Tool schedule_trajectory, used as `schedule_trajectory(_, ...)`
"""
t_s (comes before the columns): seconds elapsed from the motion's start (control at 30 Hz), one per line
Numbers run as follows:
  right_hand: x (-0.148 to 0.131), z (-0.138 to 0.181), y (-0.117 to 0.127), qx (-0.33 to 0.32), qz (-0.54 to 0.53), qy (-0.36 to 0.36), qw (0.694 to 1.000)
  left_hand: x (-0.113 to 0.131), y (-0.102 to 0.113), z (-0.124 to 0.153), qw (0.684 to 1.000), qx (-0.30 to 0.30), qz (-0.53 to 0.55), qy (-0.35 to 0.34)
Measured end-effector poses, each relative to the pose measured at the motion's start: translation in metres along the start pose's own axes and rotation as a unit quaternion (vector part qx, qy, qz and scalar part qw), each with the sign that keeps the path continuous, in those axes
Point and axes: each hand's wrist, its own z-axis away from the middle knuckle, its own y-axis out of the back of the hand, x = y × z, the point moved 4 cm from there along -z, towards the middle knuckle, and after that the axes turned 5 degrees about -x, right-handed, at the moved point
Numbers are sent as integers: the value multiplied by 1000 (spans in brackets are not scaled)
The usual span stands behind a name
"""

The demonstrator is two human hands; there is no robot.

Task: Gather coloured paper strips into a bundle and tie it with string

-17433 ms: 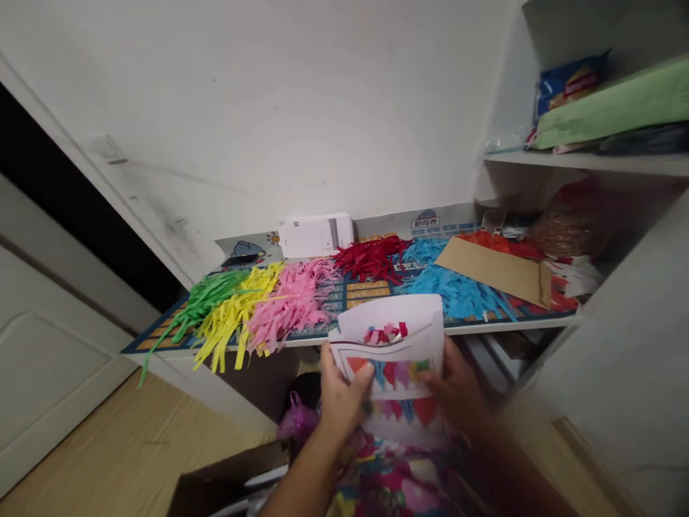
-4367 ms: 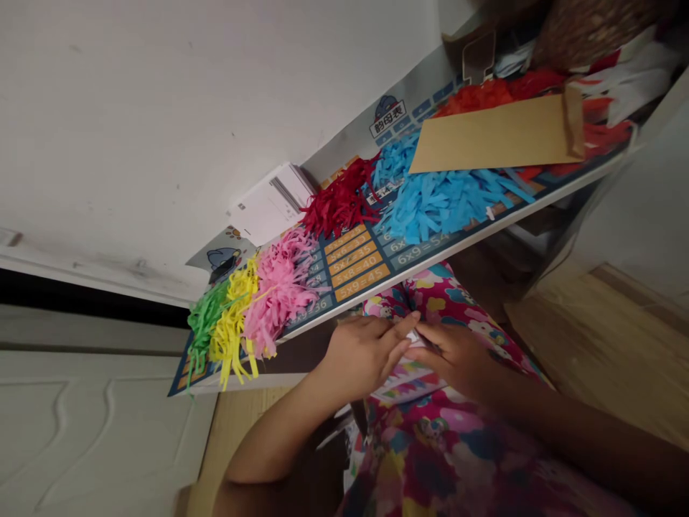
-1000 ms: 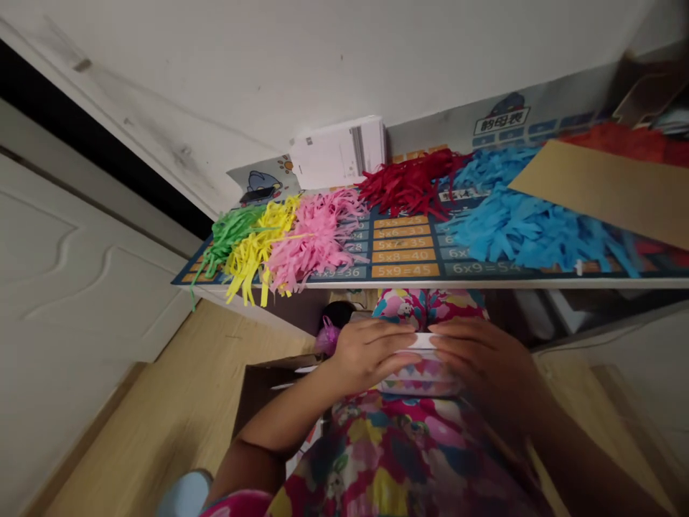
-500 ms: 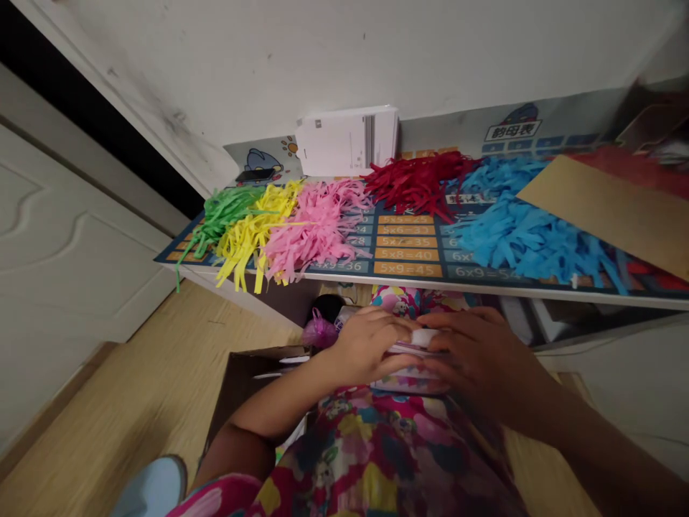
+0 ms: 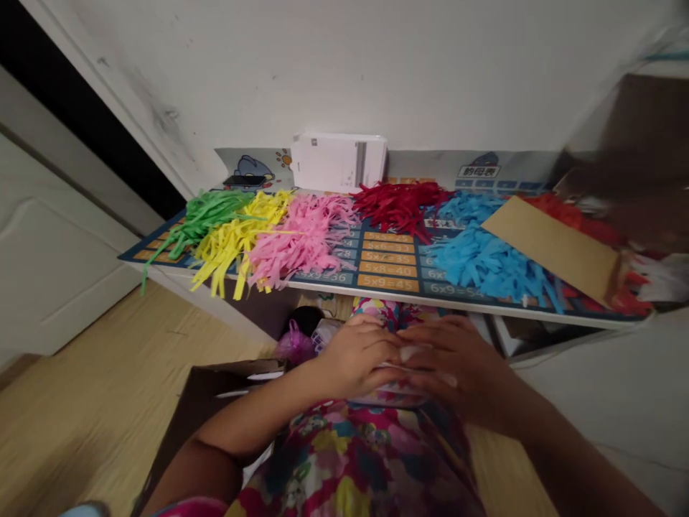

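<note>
Over my lap, both hands meet on a clear plastic bag [image 5: 388, 393], whose upper part is mostly hidden under my fingers. My left hand [image 5: 358, 359] is closed on its left side, the fingers bent over the top. From the other side my right hand [image 5: 457, 362] grips it, fingertips close to those of the left. A small white piece [image 5: 413, 352] shows between the fingers; what it is I cannot tell. Beyond the hands, shredded paper lies in piles on the desk: green [image 5: 215, 215], yellow [image 5: 237, 244], pink [image 5: 306, 237], red [image 5: 401, 201] and blue [image 5: 489, 258].
A stack of white cards [image 5: 339, 161] leans on the wall behind the desk [image 5: 390, 286]. On the right, a brown paper envelope [image 5: 554, 248] lies over blue and orange-red shreds. An open cardboard box [image 5: 186, 402] stands on the floor at left, near a purple plastic bag [image 5: 295, 345].
The view has shifted, showing more of the desk's right side. My hands stay on the plastic bag, and the fingers now cover more of it and of the white piece.
</note>
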Motion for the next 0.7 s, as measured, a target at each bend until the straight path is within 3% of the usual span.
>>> schedule_trajectory(0.13, 9, 5, 1, -4, -48, -20, 999, 1, 4, -1, 1000, 20, 8, 11)
schedule_trajectory(0.2, 30, 8, 5, 18, -90, -39, 995, -6, 4, -2, 999, 35, 3, 23)
schedule_trajectory(0.23, 47, 11, 9, 41, -99, -70, 992, -11, 4, -2, 999, 42, -7, 30)
schedule_trajectory(0.3, 93, 21, 23, 108, -57, -200, 972, -21, 4, -4, 998, 50, -38, 32)
schedule_trajectory(0.33, 119, 30, 33, 145, -6, -286, 947, -27, 3, -5, 997, 49, -55, 26)
schedule_trajectory(0.4, 164, 55, 56, 222, 89, -433, 869, -38, 2, -7, 995, 51, -86, 14)
schedule_trajectory(0.47, 197, 84, 78, 289, 142, -519, 792, -49, 0, -6, 992, 65, -104, 19)
schedule_trajectory(0.57, 224, 131, 96, 357, 171, -610, 686, -63, -6, -4, 991, 88, -94, 44)
schedule_trajectory(0.63, 231, 156, 97, 379, 162, -640, 648, -69, -12, -3, 990, 101, -81, 62)
schedule_trajectory(0.7, 234, 171, 95, 400, 141, -640, 641, -72, -17, -3, 987, 120, -75, 80)
